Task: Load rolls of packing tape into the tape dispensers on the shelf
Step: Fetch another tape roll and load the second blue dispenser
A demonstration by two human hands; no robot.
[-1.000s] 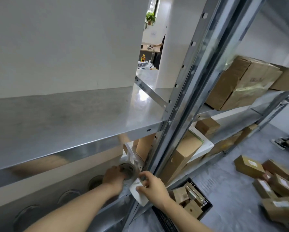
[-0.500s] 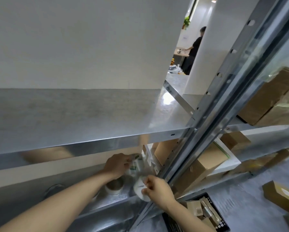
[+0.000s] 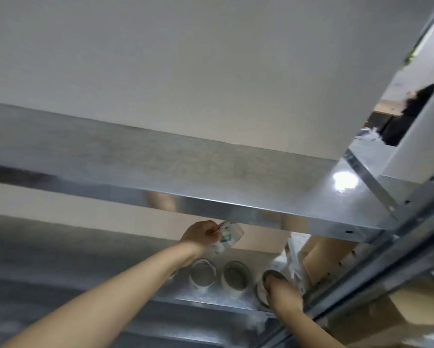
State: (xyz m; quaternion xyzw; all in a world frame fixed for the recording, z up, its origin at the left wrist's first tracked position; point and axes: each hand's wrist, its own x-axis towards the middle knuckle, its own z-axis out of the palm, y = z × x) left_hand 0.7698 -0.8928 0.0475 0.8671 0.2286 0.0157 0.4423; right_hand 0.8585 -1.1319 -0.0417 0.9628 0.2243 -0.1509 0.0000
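Biggest thing we're looking at is the plain white wall [image 3: 185, 59], which fills the whole top half. Under it runs the upper shelf [image 3: 211, 167], bare galvanised metal with a bright glare near its right end. Below that is the lower shelf [image 3: 125, 249], same metal, and that's where the tape sits. A slanted steel upright [image 3: 374, 272] cuts across the right side. Just behind it on the lower shelf is one cardboard box [image 3: 321, 257]; we can't see what's in it. Far back at the right edge there's a blurry person in dark clothes [image 3: 409, 114].

Both our bare forearms reach in under the upper shelf. Our left hand [image 3: 201, 233] is just beneath that shelf's front lip, its grip pinched on a crumpled white wrapper [image 3: 229, 236] with a green patch on it. Our right hand [image 3: 282, 291] is low on the right, fingers lying over the right roll [image 3: 263, 288]. It's touching for sure, but we can't tell whether that grip is closed round it, way too smeared.

Rolls of packing tape: we count three in a row, cores facing up. That's the left roll [image 3: 202, 272], the middle roll [image 3: 235, 275] and the one under our hand.
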